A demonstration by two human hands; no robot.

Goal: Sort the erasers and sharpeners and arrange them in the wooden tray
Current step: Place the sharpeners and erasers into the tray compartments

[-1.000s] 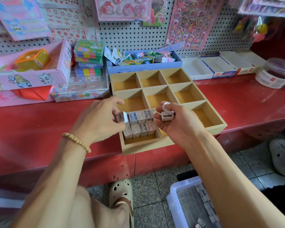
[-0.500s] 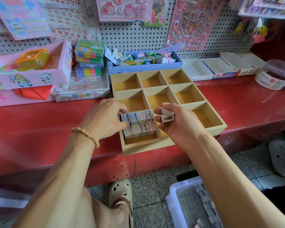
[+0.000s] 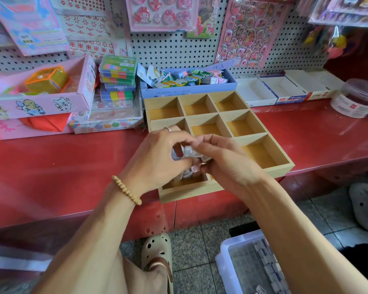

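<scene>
Down by the person's feet sits a clear plastic bin (image 3: 232, 251) on the tiled floor, with small white-and-blue packets inside; too blurred to count. Up on the red counter (image 3: 72, 166) lies the wooden tray (image 3: 280, 166), three rows of three, nine compartments. The near-left compartment holds the small sharpeners (image 3: 187, 174), packed in rows; the hands hide most of them, so no count is possible. The six compartments that show in full are bare wood.

Both hands meet over that near-left compartment. The left hand (image 3: 157, 160), a bead bracelet (image 3: 126, 189) on its wrist, curls its fingers round a pale sharpener (image 3: 189, 150); the right hand (image 3: 227, 164) pinches the same cluster from the other side.

Behind the tray, a blue box (image 3: 189, 90) holds loose tags and bands; a pink box (image 3: 40, 102) to the left holds an orange case (image 3: 48, 79).
</scene>
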